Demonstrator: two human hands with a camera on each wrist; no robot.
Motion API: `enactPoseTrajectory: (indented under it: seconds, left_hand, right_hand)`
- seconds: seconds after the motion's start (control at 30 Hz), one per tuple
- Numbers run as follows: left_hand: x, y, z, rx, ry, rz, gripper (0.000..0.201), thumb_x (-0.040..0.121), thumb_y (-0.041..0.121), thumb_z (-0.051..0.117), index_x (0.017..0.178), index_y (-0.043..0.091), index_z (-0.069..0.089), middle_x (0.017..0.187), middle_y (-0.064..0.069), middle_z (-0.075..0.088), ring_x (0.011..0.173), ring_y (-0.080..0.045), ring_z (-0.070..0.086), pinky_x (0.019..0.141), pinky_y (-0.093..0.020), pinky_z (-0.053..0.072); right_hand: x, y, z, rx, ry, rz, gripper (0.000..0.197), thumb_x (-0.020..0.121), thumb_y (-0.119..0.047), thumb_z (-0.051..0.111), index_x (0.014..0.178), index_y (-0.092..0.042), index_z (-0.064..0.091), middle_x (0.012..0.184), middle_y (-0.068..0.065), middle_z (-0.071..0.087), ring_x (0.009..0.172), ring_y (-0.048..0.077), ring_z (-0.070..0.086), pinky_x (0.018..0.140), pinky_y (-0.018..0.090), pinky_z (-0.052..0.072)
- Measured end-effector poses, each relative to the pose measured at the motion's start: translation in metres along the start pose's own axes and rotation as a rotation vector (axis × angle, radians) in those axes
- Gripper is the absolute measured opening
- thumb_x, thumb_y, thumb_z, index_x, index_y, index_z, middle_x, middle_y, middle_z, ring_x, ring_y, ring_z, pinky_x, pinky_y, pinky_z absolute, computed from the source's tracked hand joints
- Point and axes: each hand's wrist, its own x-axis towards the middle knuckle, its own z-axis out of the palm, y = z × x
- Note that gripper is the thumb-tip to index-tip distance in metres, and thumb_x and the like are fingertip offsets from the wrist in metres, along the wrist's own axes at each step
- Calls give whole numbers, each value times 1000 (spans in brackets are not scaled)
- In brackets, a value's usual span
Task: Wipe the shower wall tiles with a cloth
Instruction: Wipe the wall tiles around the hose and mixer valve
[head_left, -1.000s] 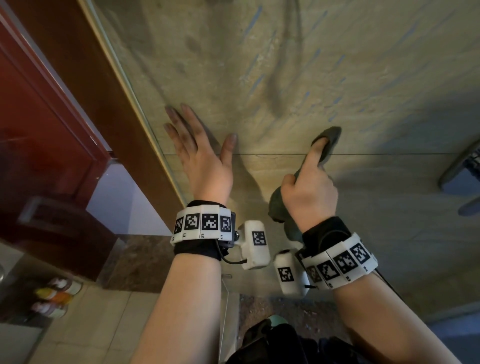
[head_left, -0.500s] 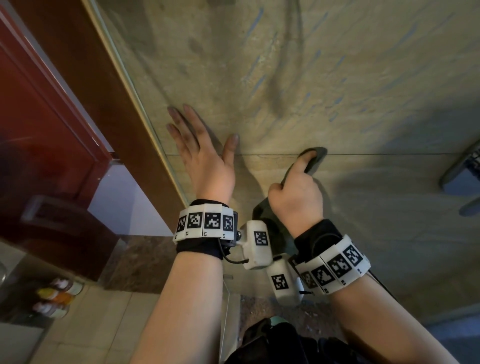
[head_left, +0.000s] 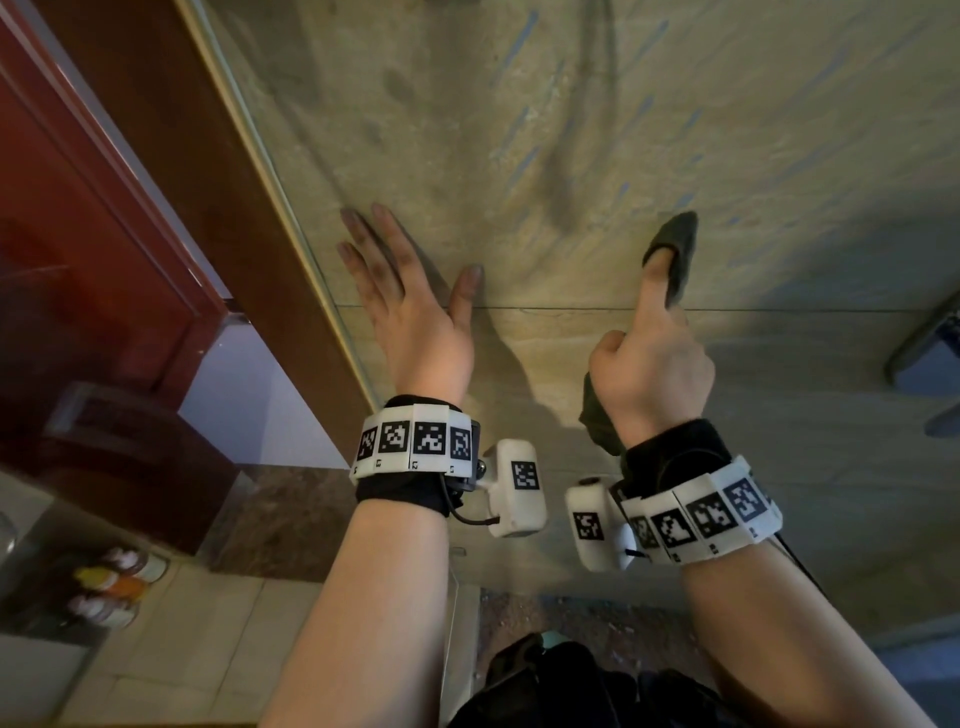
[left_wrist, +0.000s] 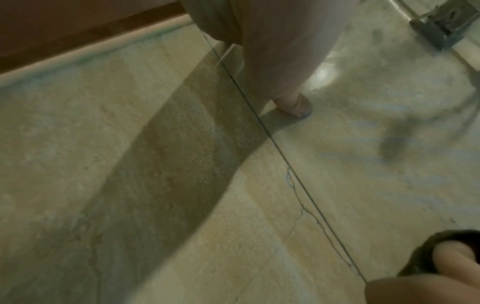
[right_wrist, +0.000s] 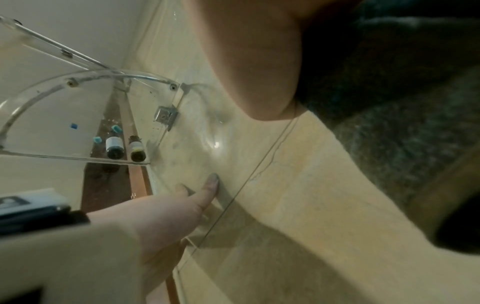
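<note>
The beige stone-look wall tiles fill the head view, crossed by a thin horizontal grout line. My left hand lies flat on the wall with fingers spread, close to the wall's left edge. My right hand grips a dark green cloth, its index finger stretched out and pressing the cloth's tip against the upper tile above the grout line. The cloth's other end hangs below the palm. The cloth fills the right wrist view's right side, and shows low right in the left wrist view.
A brown wooden door frame borders the wall on the left. A clear corner shelf is bracketed to the wall, with small bottles seen through it. More bottles stand low at the left. A dark fixture juts in at the right.
My right hand first slid down and left along the wall with the cloth, then back up and right, so the cloth tip now sits above the grout line. The left hand stayed in place.
</note>
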Motion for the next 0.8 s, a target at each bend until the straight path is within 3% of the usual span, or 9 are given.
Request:
enactPoseTrajectory:
  seconds: [0.23,0.43,0.63,0.8]
  left_hand:
    - [0,1,0,-6,16,10,89,96,47,52,152,4,-2,159,-23,-10,147,-38,-9,119,-45,0]
    - [1,-1,2,3,23,14,90,95,48,53,152,3,-1,159,-23,-9,147,-38,-8,120,-49,3]
    - [1,-1,2,3,18,6,90,95,49,51,152,5,-4,159,-22,-10,147,-37,-10,119,-46,0]
    - [1,-2,3,0,22,12,90,95,50,51,152,5,-3,159,-22,-10,147,-38,-10,120,-49,2]
  right_hand:
    - [-3,-10,2,23,-84,2,90,86,-16,51,147,0,-13,106,18,62,90,35,60,67,31,34]
    - [-8,-13,7,49,-156,-60,87,89,-16,48,149,-9,-14,108,21,58,90,35,58,68,32,35]
    - [1,-1,1,12,3,-82,80,87,-17,50,152,-16,3,122,20,52,90,39,58,66,34,35]
    - [6,4,0,28,91,-33,85,83,-15,50,150,-4,-1,106,23,60,89,42,58,69,40,42]
